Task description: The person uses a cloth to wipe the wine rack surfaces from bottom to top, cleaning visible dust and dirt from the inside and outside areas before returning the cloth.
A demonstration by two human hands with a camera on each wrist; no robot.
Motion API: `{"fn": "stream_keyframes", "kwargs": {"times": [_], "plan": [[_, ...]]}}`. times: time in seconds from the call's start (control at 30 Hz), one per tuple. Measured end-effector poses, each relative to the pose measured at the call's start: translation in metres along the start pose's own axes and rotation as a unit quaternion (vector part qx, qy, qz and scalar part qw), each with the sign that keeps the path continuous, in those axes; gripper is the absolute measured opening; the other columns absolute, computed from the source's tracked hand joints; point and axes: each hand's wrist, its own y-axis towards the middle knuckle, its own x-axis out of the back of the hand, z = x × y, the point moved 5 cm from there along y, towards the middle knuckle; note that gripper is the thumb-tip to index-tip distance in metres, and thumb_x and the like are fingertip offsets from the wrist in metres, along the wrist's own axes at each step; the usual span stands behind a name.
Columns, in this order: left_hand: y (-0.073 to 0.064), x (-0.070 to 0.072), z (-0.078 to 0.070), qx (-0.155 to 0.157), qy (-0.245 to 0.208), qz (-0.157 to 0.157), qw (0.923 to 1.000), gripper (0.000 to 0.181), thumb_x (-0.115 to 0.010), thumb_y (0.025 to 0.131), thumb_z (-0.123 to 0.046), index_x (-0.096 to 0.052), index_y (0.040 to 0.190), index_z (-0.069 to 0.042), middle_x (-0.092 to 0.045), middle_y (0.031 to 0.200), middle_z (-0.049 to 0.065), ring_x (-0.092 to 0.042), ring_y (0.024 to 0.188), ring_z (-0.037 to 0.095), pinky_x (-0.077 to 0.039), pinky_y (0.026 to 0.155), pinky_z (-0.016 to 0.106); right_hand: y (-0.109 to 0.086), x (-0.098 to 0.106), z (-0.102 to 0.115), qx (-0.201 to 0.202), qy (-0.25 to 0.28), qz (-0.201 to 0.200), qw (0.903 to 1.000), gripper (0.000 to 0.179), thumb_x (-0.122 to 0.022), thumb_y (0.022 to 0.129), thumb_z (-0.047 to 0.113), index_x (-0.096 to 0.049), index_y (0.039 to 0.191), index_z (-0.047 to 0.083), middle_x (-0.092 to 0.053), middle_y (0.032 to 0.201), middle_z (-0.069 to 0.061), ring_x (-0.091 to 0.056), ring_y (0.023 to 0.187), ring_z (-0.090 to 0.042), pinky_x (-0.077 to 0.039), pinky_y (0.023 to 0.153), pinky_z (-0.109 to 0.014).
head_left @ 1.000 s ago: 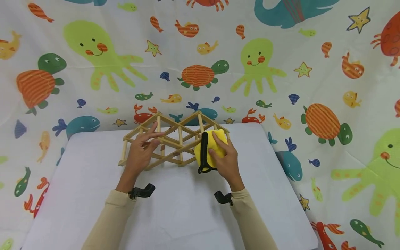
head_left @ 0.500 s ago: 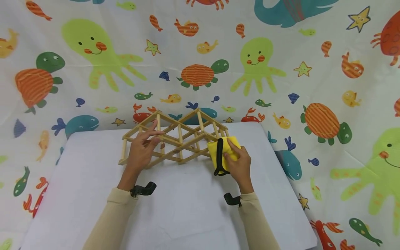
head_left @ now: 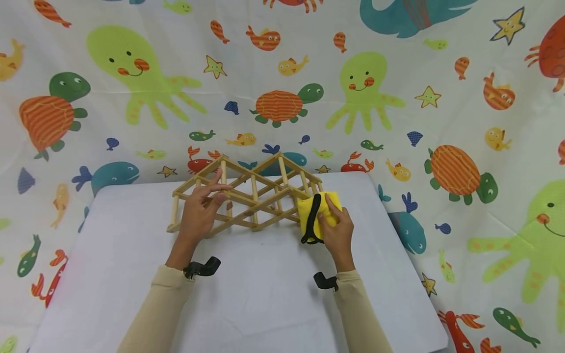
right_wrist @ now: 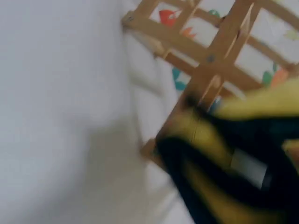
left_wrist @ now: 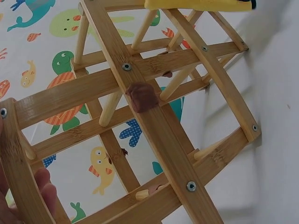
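A wooden lattice rack point(head_left: 240, 197) of crossed slats and round dowels stands on the table. My left hand point(head_left: 198, 215) grips its left part; in the left wrist view, fingers point(left_wrist: 46, 189) curl behind a slat. A dark brown smear point(left_wrist: 142, 97) marks one slat, and smaller brown spots point(left_wrist: 167, 73) lie on others. My right hand point(head_left: 340, 234) holds a folded yellow cloth point(head_left: 323, 202) with black edging against the rack's right end. In the blurred right wrist view, the cloth point(right_wrist: 201, 135) covers part of the slats, and the fingers are hidden.
A white-covered table point(head_left: 265, 294) lies beneath the rack. Behind and beside it hangs a curtain point(head_left: 273, 63) printed with sea animals, close to the rack's back. Each wrist wears a black camera mount point(head_left: 203, 267).
The right hand has moved the cloth rightward along the rack to its right end, uncovering slats nearer the middle. The left hand and rack have stayed nearly still.
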Motion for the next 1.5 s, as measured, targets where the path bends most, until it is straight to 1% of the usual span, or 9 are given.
{"fn": "stream_keyframes", "kwargs": {"times": [0.23,0.33,0.5,0.63,0.77,1.0,1.1,1.33,1.5], "plan": [[0.000,0.001,0.000,-0.003,0.006,-0.003,1.0000,0.027,-0.066,0.106,-0.023,-0.076,0.130,-0.015,-0.045,0.166,-0.007,-0.055,0.132,0.026,-0.047,0.092,0.010,0.002,0.018,-0.030,-0.060,-0.081,-0.026,0.9945,0.058,-0.079,0.094,0.009,-0.064,0.146,0.030,-0.062,0.106,-0.021,-0.057,0.090,-0.027,-0.050,0.073,-0.031],[0.000,0.002,0.000,-0.004,0.006,-0.006,1.0000,0.026,-0.066,0.106,-0.022,-0.077,0.129,-0.015,-0.045,0.166,-0.007,-0.055,0.132,0.026,-0.047,0.091,0.007,-0.001,0.025,-0.036,-0.072,-0.081,-0.037,0.9934,0.058,-0.078,0.095,0.009,-0.064,0.146,0.034,-0.062,0.111,-0.019,-0.059,0.094,-0.025,-0.051,0.075,-0.025],[0.000,0.004,0.001,-0.004,0.005,-0.013,0.9999,0.028,-0.065,0.106,-0.024,-0.076,0.129,-0.012,-0.045,0.166,-0.009,-0.055,0.133,0.027,-0.047,0.091,0.007,-0.005,0.022,-0.026,-0.050,0.010,-0.038,0.9980,0.051,-0.076,0.100,0.013,-0.067,0.141,0.041,-0.062,0.120,-0.015,-0.061,0.103,-0.023,-0.055,0.079,-0.014],[0.001,0.004,0.002,0.000,0.007,-0.010,0.9999,0.029,-0.065,0.107,-0.025,-0.075,0.130,-0.011,-0.044,0.167,-0.009,-0.054,0.135,0.027,-0.047,0.092,0.008,-0.004,0.005,-0.013,-0.034,0.060,0.006,0.9976,0.050,-0.075,0.101,0.015,-0.066,0.141,0.044,-0.060,0.129,-0.013,-0.061,0.110,-0.025,-0.057,0.082,-0.015],[0.001,0.003,0.002,-0.004,0.006,-0.008,0.9999,0.029,-0.065,0.107,-0.024,-0.075,0.130,-0.009,-0.044,0.167,-0.008,-0.055,0.134,0.028,-0.047,0.091,0.008,0.000,-0.009,-0.010,-0.011,0.026,0.047,0.9985,0.055,-0.074,0.101,0.017,-0.060,0.148,0.043,-0.058,0.137,-0.017,-0.060,0.110,-0.028,-0.056,0.081,-0.020],[0.001,0.002,0.001,-0.010,0.010,-0.010,0.9999,0.029,-0.065,0.106,-0.025,-0.076,0.130,-0.011,-0.045,0.166,-0.008,-0.055,0.132,0.028,-0.048,0.091,0.008,0.003,0.005,-0.032,-0.041,-0.084,-0.009,0.9956,0.052,-0.078,0.095,0.011,-0.068,0.142,0.031,-0.070,0.126,-0.022,-0.062,0.093,-0.028,-0.050,0.069,-0.026],[0.002,0.001,0.002,-0.006,0.005,-0.005,1.0000,0.028,-0.065,0.106,-0.025,-0.076,0.129,-0.012,-0.044,0.167,-0.009,-0.054,0.136,0.026,-0.047,0.092,0.008,0.000,0.013,-0.034,-0.050,-0.081,-0.018,0.9953,0.052,-0.079,0.095,0.011,-0.069,0.141,0.032,-0.069,0.121,-0.020,-0.061,0.091,-0.026,-0.050,0.069,-0.021],[0.002,0.000,0.001,-0.005,-0.001,-0.007,1.0000,0.029,-0.065,0.107,-0.026,-0.076,0.129,-0.012,-0.044,0.166,-0.010,-0.054,0.136,0.028,-0.048,0.090,0.008,0.002,0.003,-0.007,0.028,0.018,0.030,0.9990,0.052,-0.075,0.099,0.013,-0.065,0.145,0.036,-0.063,0.135,-0.017,-0.063,0.106,-0.027,-0.057,0.080,-0.022],[0.000,-0.001,0.005,0.007,-0.003,-0.004,1.0000,0.028,-0.065,0.106,-0.028,-0.076,0.130,-0.017,-0.043,0.166,-0.012,-0.052,0.141,0.027,-0.048,0.092,0.007,0.006,-0.006,-0.015,0.021,-0.056,0.043,0.9973,0.053,-0.075,0.097,0.009,-0.066,0.144,0.033,-0.068,0.127,-0.019,-0.062,0.102,-0.026,-0.050,0.079,-0.028]]}}
